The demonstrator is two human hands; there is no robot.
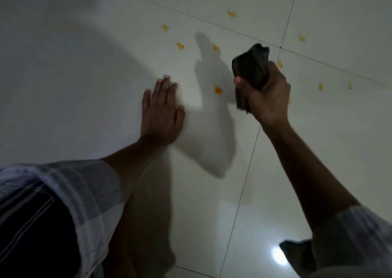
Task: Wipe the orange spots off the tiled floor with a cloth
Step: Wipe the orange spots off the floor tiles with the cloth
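The left hand (162, 110) lies flat on the tiled floor (84, 76), fingers spread a little, and props the person up. The right hand (265, 95) is in the air, closed tight around a bunched dark cloth (251, 67). The cloth is not touching the floor.

The orange spots (217, 90) are all still there. One bright spot sits between the two hands, just at 9 o'clock from the cloth. More spots are at 10, 11 and 12 o'clock from the left hand, and others at 3 o'clock from the right hand.

The cloth is bunched small, so I think it could skip the far spots or smear them wider. The floor looks shiny, so the left hand could slip if it gets wet.

There is no writing to read anywhere.
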